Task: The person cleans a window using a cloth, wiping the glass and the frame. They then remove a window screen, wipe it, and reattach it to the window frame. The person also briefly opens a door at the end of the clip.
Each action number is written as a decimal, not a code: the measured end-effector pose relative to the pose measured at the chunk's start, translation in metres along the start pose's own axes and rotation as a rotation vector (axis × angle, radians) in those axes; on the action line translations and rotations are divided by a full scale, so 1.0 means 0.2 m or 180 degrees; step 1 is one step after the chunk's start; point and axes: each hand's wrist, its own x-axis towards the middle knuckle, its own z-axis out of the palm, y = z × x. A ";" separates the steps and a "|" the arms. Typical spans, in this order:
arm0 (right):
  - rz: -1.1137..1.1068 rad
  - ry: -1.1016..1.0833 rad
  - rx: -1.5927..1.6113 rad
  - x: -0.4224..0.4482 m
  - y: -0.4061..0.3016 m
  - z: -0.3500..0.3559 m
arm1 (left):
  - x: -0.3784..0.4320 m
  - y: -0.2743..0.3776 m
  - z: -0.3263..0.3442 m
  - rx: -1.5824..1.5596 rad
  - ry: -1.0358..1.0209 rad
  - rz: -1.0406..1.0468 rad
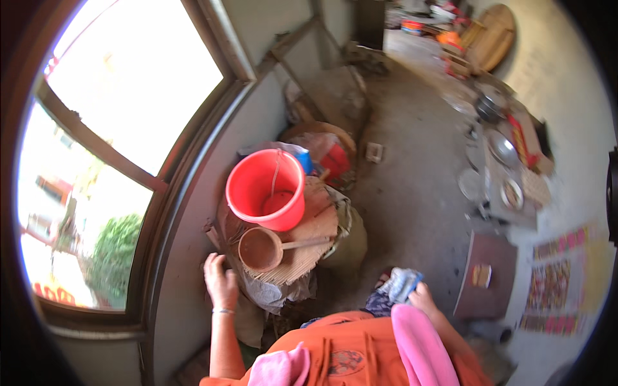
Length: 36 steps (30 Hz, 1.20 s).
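Observation:
My left hand [221, 280] is beside the wall, left of a wooden ladle-like scoop [260, 249]. Its fingers are slightly parted and nothing shows in them. The scoop rests on a round, ribbed lid or board [311, 214], its handle pointing right. Behind it on the same surface stands a red plastic bucket [265, 188] with a thin handle. Low on the right, my right hand [423, 297] grips a crumpled white and light-blue cloth or packet [401, 283]; blur hides which it is. Sacking and plastic hang below the round board.
A window [125, 120] fills the left side. Beyond the bucket lie bags and a round basket-like rim [309, 126]. Along the right wall are a brown low table [485, 277], a metal bowl [503, 147], a pot [489, 107] and boxes. A small box [374, 152] lies on the floor.

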 end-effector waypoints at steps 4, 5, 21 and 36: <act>0.0533 -0.0010 0.0579 0.29 -0.07 -0.47 | 0.19 0.55 0.33 -0.0312 -0.0548 0.0102; 0.0662 0.0158 0.0308 0.35 -0.01 -0.59 | 0.28 0.69 0.37 -0.0240 -0.0668 0.0206; -0.0144 -0.1099 0.0365 1.59 -0.53 -0.98 | 0.73 1.66 1.21 -0.1359 -0.1330 0.0534; 0.0389 -0.1694 0.1295 2.83 -0.75 -0.69 | 1.53 1.73 1.41 -0.1732 -0.1004 -0.0515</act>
